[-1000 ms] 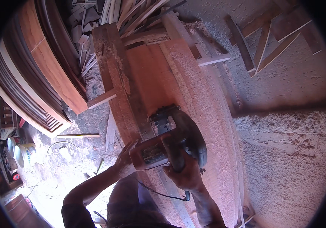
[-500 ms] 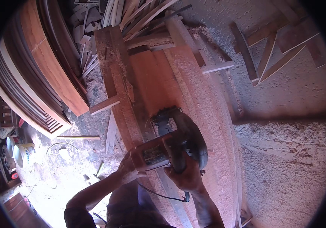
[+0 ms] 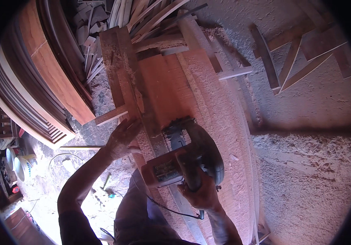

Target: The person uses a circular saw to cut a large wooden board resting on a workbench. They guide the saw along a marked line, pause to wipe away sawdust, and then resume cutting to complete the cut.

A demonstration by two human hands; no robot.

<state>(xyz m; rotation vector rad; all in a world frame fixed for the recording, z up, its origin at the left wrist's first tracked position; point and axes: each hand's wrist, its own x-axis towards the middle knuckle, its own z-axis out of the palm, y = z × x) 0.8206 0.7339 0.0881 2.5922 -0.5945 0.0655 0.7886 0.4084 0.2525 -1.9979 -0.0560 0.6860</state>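
A corded circular saw [image 3: 168, 168] with a dark red motor body and black guard rests on a reddish wooden board [image 3: 165, 83]. Wrapped around its rear handle is my right hand [image 3: 202, 192]. The saw's base plate and front end lie over the board, and the blade itself is hidden. My left hand [image 3: 122, 138] is off the saw, its fingers stretched out at the left edge of a long timber [image 3: 134, 102] beside the board. From the handle a black cord [image 3: 171, 209] curves back toward my legs.
Sawdust covers the bench and the ledge on the right. Curved wooden frames [image 3: 46, 73] stand at the left. Offcut strips [image 3: 147, 16] are heaped at the far end. Short wood pieces [image 3: 290, 61] lie at the far right. White buckets [image 3: 22, 166] stand on the floor.
My left hand has left the saw's motor body and moved forward and left to the long timber, fingers extended. The saw and my right hand have hardly moved.
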